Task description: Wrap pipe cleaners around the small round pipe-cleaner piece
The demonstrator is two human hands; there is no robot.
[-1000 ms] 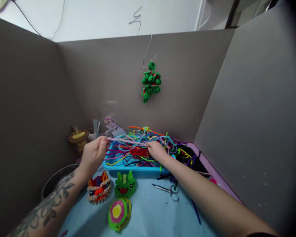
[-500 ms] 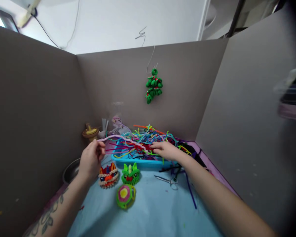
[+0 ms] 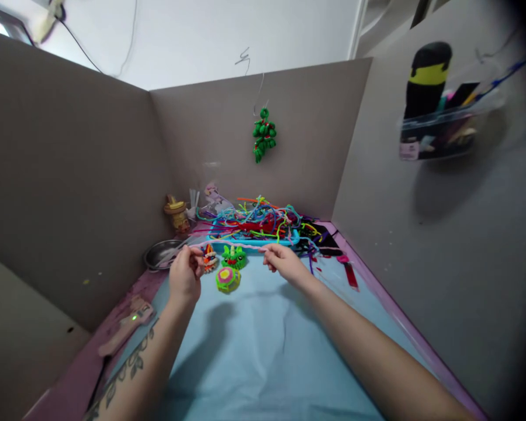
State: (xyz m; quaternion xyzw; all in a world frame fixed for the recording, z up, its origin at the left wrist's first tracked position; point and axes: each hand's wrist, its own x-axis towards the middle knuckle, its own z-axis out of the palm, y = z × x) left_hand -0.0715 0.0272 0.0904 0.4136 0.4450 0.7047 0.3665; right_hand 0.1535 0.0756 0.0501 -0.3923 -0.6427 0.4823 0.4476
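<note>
Between my two hands stretches a pale pink pipe cleaner (image 3: 230,242), fairly straight and raised above the table. My left hand (image 3: 186,273) is closed on its left part, and a tail runs on beyond the fingers. My right hand (image 3: 286,264) pinches the other end. Just behind and below the strand sit a green animal head (image 3: 234,258) made of pipe cleaners, an orange and white one (image 3: 210,261) partly covered by my left hand, and a round green, pink and yellow piece (image 3: 227,280).
A blue tray (image 3: 296,237) heaped with coloured pipe cleaners stands at the back. Left are a metal bowl (image 3: 151,261) and a pink glue gun (image 3: 127,328) with a green light. A clear holder (image 3: 438,137) hangs on the right wall, a green ornament (image 3: 264,134) at the back.
My right hand has come back from the tray and taken the pipe cleaner's free end. The strand, wavy before, is now straighter. The view has shifted, bringing the glue gun and wall holder into sight.
</note>
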